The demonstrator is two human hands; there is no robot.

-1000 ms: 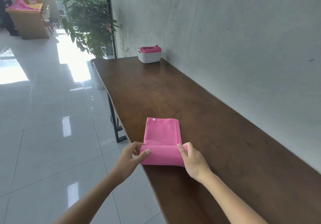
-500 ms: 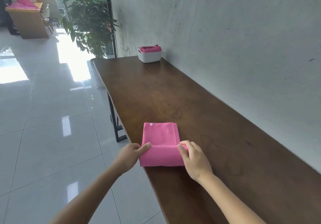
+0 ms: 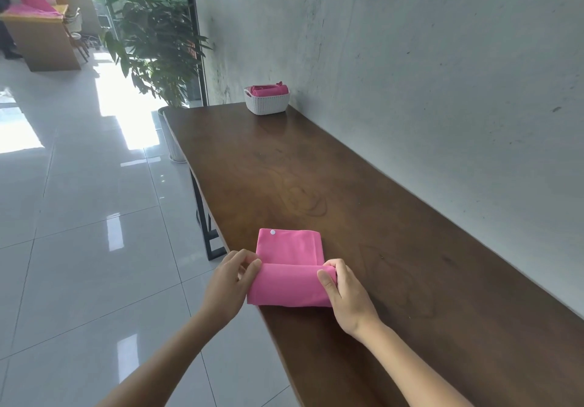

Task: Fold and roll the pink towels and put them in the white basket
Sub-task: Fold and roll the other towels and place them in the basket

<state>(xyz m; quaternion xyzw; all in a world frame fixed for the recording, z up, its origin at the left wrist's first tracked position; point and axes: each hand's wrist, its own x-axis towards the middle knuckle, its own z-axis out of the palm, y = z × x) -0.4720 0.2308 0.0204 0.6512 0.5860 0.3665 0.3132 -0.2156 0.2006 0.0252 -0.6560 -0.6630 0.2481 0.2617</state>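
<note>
At the table's (image 3: 410,248) near left edge, the left hand (image 3: 226,283) and right hand (image 3: 346,293) each pinch an end of the pink towel (image 3: 289,267), fingers curled over the started roll. To roll well, keep both ends level and the turns tight toward the flat far part. At the far corner by the wall stands the white basket (image 3: 267,102), seemingly holding pink towels already.
</note>
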